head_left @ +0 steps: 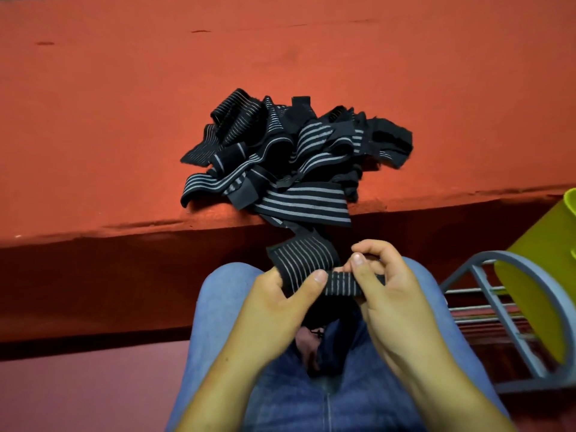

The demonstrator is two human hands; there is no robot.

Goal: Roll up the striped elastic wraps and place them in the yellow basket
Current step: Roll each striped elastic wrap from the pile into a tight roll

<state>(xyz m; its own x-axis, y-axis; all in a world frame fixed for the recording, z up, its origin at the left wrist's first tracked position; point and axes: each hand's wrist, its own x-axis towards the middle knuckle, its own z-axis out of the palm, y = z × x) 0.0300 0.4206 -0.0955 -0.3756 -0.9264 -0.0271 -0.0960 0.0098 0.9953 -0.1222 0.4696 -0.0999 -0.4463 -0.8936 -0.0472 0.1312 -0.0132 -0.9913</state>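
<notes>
Our L hand (pixel 274 304) & R hand (pixel 389 294) both pinch one striped wrap (pixel 304 260). Pile (pixel 290 157) ahead on red surface (pixel 124 120); yellow basket (pixel 536 269) at R.

Setting assessed as domestic, most likely a room in a home. Grounds: a broad, low platform under a red-orange fabric cover (pixel 280 57), its front edge creased like bedding; a grey metal wire rack (pixel 492 254) at the right with a yellow basket (pixel 536 275) tilted on it; plain reddish floor (pixel 78 394). Occupant sits close against the platform in blue jeans (pixel 358 400).
</notes>
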